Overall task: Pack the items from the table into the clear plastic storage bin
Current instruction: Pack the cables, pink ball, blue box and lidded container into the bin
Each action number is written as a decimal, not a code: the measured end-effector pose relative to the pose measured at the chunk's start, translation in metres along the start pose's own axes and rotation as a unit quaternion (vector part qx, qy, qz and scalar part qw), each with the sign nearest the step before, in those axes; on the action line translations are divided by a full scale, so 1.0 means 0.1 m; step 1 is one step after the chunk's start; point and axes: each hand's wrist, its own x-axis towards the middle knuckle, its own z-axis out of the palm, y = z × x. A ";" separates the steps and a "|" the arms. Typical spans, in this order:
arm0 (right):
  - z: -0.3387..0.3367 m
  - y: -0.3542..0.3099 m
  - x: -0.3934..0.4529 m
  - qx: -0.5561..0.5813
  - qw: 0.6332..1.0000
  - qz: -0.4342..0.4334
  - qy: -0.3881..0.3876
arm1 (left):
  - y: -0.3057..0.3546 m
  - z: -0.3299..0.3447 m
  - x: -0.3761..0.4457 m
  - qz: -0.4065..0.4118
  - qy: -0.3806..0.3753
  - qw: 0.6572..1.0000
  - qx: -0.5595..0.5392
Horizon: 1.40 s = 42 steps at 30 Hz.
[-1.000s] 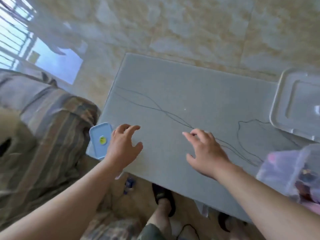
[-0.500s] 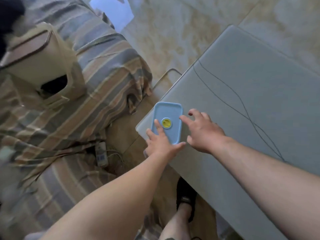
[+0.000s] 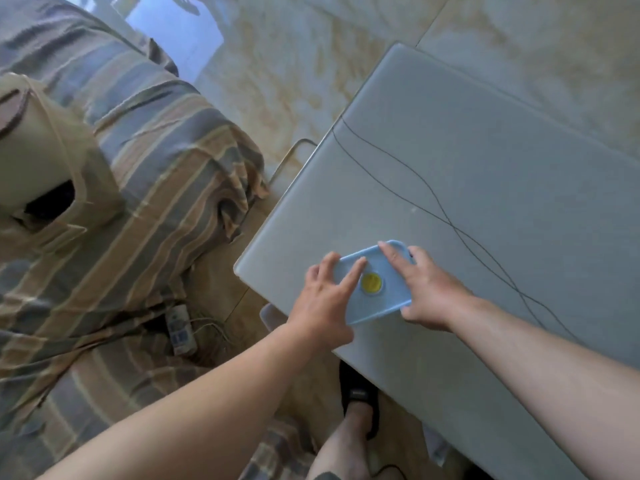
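Glossy beige floor tiles [image 3: 346,64] are filling the upper part of the view, and a window is reflecting on them at the top left. On the left side a sofa under a striped cover [image 3: 166,161] is standing, and a tan cardboard box [image 3: 45,161] with a dark opening is lying on it. Between the sofa and the table, a white power strip [image 3: 181,329] with thin cables is lying on the floor.

A grey table [image 3: 485,188] is taking the right half of the picture, with one corner pointing toward the sofa. Two thin dark lines [image 3: 433,209] (cords or drawn marks, I cannot tell which) are running across its top and crossing each other.

Near this corner of the table a light blue rectangular lid [image 3: 377,282] with a round yellow button in the middle is being held between both hands. It is tilted a little, and I cannot tell if it is touching the table top. The left hand [image 3: 325,303] is grasping its left end, with fingers lying over the top surface and over the edge. The right hand [image 3: 429,292] is grasping its right end, with one finger pressing on top and the thumb at the near edge.

Below, a foot in a black slipper [image 3: 358,400] is standing on the floor under the table edge.
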 end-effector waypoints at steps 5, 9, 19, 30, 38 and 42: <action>-0.11 0.72 -0.84 0.097 0.989 0.050 0.095 | 0.82 -0.20 -0.08 0.123 0.064 0.990 0.011; -0.35 1.36 -1.81 0.160 0.964 0.094 0.189 | 1.78 -0.36 -0.15 0.232 0.107 0.967 -0.007; -0.29 3.20 -4.56 0.293 0.853 0.242 0.358 | 4.88 0.06 -0.73 0.424 0.039 0.904 -0.030; 1.28 3.58 -5.43 0.380 0.829 0.268 0.312 | 5.63 1.36 -1.09 0.448 -0.114 0.857 0.229; 1.26 3.84 -4.99 0.310 0.869 0.264 0.280 | 5.50 1.56 -1.02 0.355 -0.015 0.862 0.362; 1.09 3.97 -4.97 0.283 0.894 0.251 0.242 | 5.59 1.56 -0.92 0.327 -0.025 0.850 0.412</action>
